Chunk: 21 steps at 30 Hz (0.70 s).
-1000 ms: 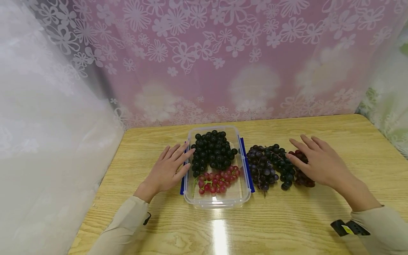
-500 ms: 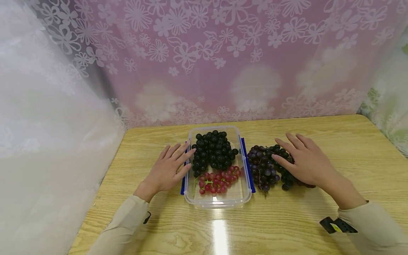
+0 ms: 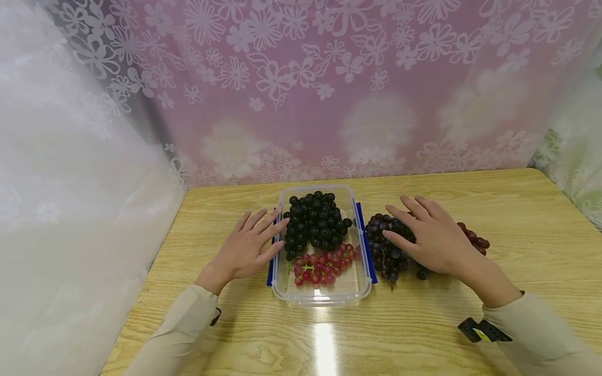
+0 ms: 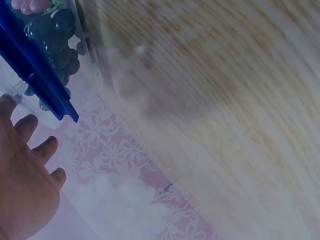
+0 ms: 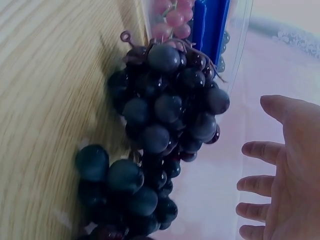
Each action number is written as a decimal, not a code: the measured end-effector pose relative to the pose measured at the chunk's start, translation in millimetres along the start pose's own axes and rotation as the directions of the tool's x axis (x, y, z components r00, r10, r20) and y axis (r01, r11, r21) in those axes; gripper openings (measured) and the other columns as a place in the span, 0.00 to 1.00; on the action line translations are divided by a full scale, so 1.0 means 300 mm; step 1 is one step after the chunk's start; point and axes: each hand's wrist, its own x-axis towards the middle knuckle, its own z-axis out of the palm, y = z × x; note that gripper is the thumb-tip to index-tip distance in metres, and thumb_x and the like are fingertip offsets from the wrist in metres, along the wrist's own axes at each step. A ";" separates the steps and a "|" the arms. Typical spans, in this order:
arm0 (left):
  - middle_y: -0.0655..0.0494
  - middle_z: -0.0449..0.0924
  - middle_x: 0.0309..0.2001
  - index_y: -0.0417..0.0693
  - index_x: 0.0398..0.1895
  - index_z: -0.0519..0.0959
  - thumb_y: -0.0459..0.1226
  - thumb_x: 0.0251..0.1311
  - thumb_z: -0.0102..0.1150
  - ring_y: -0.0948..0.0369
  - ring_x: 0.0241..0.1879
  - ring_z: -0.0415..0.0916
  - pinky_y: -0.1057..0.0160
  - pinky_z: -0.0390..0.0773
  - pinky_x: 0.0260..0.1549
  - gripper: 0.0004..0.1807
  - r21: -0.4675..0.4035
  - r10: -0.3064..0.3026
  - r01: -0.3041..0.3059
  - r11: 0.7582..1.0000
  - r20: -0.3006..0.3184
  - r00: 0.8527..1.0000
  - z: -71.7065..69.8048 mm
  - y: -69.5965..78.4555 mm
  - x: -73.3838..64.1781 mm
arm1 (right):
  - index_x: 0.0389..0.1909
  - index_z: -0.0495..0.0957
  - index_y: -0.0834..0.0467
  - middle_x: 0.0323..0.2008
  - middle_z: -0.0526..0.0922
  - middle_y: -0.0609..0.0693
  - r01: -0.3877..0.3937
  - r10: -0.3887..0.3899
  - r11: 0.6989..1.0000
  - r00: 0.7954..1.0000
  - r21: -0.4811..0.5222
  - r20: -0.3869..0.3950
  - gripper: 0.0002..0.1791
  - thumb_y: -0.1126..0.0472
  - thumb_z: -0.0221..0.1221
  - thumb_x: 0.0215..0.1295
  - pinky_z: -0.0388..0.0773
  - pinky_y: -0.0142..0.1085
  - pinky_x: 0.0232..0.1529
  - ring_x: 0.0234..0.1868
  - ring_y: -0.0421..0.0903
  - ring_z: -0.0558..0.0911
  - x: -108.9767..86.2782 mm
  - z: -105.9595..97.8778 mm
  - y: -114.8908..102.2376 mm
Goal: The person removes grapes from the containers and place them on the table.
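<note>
A clear plastic container (image 3: 322,300) with blue side clips stands on the table. In it lie a bunch of black grapes (image 3: 315,222) and a smaller bunch of red grapes (image 3: 324,266). Spread fingers of my left hand (image 3: 244,250) rest along the container's left rim. Over the bunches right of the container, my right hand (image 3: 435,237) hovers with fingers extended, holding nothing. Beneath its fingertips is a dark purple bunch of grapes (image 5: 165,105). Beside that lies a greenish-black bunch (image 5: 125,180), mostly hidden by the hand in the head view. A reddish-brown bunch (image 3: 475,240) shows past the hand.
The wooden table (image 3: 263,334) ends at a pink floral curtain (image 3: 301,104) behind. A whitish sheet (image 3: 70,209) hangs on the left. The container's blue clip (image 3: 367,245) sticks out between it and the purple bunch.
My right hand has moved left, from above the reddish-brown bunch to above the purple and greenish-black ones, uncovering part of the reddish-brown bunch. My left hand has stayed at the container.
</note>
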 end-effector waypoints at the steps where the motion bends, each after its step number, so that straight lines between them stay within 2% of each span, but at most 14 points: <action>1: 0.54 0.51 0.74 0.61 0.74 0.57 0.58 0.72 0.30 0.53 0.73 0.43 0.45 0.40 0.68 0.31 -0.001 0.000 0.000 1.000 0.003 1.000 -0.002 0.000 0.000 | 0.72 0.61 0.52 0.71 0.54 0.62 0.005 -0.005 1.000 1.000 0.002 -0.002 0.37 0.36 0.47 0.69 0.47 0.58 0.66 0.70 0.63 0.53 0.003 0.000 -0.005; 7: 0.55 0.51 0.74 0.61 0.75 0.56 0.59 0.72 0.31 0.54 0.73 0.42 0.46 0.39 0.68 0.32 -0.008 -0.003 0.003 1.000 0.024 1.000 -0.011 -0.002 0.001 | 0.72 0.60 0.52 0.71 0.54 0.63 0.021 -0.021 1.000 1.000 0.009 0.002 0.37 0.35 0.46 0.69 0.47 0.61 0.65 0.70 0.65 0.50 0.016 -0.002 -0.048; 13: 0.56 0.51 0.74 0.62 0.75 0.55 0.61 0.71 0.29 0.54 0.73 0.42 0.46 0.39 0.69 0.33 -0.001 -0.007 0.007 1.000 0.048 0.999 -0.018 -0.003 0.001 | 0.72 0.60 0.51 0.72 0.53 0.61 0.044 -0.044 0.999 0.999 0.015 0.002 0.37 0.35 0.45 0.70 0.46 0.59 0.67 0.71 0.64 0.50 0.031 -0.003 -0.091; 21: 0.55 0.52 0.74 0.60 0.74 0.58 0.61 0.71 0.30 0.54 0.73 0.43 0.46 0.39 0.69 0.33 -0.003 -0.005 0.005 1.000 0.033 0.999 -0.019 0.001 0.002 | 0.72 0.61 0.49 0.72 0.54 0.58 0.100 -0.100 0.995 0.995 -0.001 -0.017 0.36 0.34 0.46 0.68 0.49 0.59 0.66 0.71 0.61 0.50 0.055 0.012 -0.148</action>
